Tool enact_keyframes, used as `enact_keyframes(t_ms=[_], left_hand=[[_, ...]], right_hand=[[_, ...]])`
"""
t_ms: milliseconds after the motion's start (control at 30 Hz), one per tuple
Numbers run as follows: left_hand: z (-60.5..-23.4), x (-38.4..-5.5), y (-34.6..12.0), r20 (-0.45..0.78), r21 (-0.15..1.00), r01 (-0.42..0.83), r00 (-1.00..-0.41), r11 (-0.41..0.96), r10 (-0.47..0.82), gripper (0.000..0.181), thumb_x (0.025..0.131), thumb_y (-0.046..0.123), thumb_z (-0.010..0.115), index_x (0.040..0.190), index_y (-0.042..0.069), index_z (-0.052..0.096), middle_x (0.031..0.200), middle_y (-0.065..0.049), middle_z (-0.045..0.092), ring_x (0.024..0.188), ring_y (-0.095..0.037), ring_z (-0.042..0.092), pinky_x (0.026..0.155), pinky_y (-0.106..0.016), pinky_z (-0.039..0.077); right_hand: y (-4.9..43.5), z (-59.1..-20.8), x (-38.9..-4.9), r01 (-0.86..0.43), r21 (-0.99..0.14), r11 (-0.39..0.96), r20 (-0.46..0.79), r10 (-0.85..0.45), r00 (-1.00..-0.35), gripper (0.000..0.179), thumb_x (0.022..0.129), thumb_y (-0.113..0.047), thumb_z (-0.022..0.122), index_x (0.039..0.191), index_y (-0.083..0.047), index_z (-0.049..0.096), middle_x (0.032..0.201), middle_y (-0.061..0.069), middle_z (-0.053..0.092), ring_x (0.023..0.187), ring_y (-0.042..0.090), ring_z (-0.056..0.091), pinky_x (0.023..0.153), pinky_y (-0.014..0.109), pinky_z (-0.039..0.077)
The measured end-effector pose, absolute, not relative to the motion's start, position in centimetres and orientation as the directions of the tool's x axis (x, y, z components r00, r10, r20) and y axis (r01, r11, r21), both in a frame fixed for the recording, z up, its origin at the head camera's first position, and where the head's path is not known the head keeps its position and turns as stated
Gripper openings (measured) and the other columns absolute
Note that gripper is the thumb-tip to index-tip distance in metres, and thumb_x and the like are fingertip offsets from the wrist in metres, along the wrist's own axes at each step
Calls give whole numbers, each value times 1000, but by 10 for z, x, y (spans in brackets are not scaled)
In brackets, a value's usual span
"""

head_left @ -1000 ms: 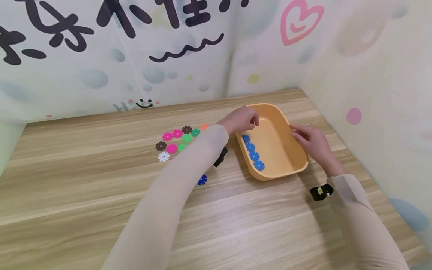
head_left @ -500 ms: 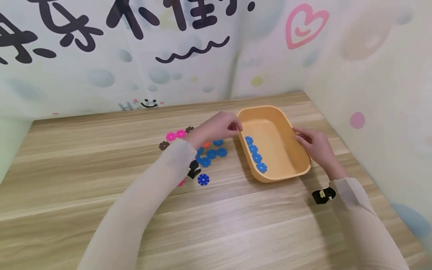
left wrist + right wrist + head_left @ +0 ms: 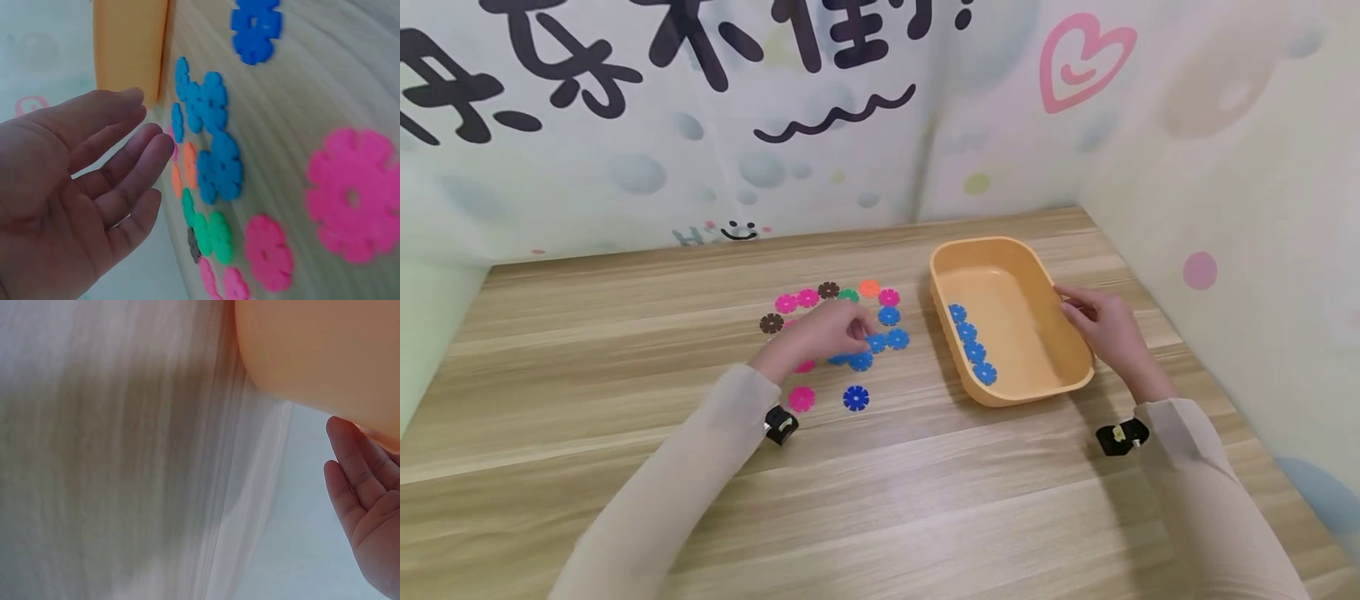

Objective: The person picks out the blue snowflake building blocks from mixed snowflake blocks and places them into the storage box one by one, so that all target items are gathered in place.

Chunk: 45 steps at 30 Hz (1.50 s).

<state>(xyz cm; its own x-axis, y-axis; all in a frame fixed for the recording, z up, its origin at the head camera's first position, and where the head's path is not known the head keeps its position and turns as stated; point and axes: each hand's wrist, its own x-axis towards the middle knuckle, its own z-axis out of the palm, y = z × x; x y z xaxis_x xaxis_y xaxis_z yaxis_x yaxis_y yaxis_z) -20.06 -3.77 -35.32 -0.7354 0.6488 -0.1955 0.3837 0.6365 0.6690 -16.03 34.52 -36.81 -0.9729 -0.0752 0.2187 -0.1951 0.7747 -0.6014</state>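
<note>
Left hand (image 3: 822, 333) over discs (image 3: 897, 339); right hand (image 3: 1107, 323) grips orange tray (image 3: 1018, 321).

The head view looks forward and down over the tabletop (image 3: 880, 517) from above. Each wrist view looks from close in, tipped sideways; all three share the orange tray (image 3: 1015, 321).

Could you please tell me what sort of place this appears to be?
Possibly a play or activity corner: a table meets walls printed with a pink heart, and colourful notched discs lie beside an orange bin.
</note>
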Motion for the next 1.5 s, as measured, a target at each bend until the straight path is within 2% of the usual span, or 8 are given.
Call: enact_keyframes(t_ms=[100,367,767,967,1500], left_hand=[[-360,-197,-48,-221,678,342,-749,650,625,25,81,5,67,105,0,63,93,-7,61,87,-18,55,76,-26,47],[-368,-195,-65,-207,663,339,-773,667,599,29,74,3,73,101,-1,64,97,-10,60,92,-24,53,83,-32,45],[-373,-194,-72,-220,583,304,-834,754,506,37,73,20,77,102,1,62,93,-8,58,87,-22,52,78,-34,45],[-376,-195,-72,-206,557,320,-841,766,500,40,73,25,78,101,2,62,89,-6,57,84,-21,50,76,-34,44],[-378,-197,-70,-214,565,308,-841,766,496,38,72,21,78,99,3,59,87,-6,54,81,-20,48,74,-31,42]], right_hand=[[345,-368,-160,-195,-598,777,221,-75,-972,31,91,-4,55,120,4,57,100,25,63,77,-12,47,63,4,39],[345,-368,-159,-180,-593,785,210,-65,-976,31,91,-7,55,121,3,57,99,25,63,77,-8,48,63,4,39],[345,-368,-160,-172,-596,785,203,-60,-977,32,92,-7,54,122,2,56,99,25,63,76,-7,49,62,5,40],[345,-368,-161,-179,-594,784,210,-63,-976,32,92,-8,54,121,2,57,99,24,63,76,-6,49,62,5,40],[345,-368,-160,-167,-604,779,201,-55,-978,32,92,-9,54,122,2,57,100,24,63,77,-6,49,63,5,40]])
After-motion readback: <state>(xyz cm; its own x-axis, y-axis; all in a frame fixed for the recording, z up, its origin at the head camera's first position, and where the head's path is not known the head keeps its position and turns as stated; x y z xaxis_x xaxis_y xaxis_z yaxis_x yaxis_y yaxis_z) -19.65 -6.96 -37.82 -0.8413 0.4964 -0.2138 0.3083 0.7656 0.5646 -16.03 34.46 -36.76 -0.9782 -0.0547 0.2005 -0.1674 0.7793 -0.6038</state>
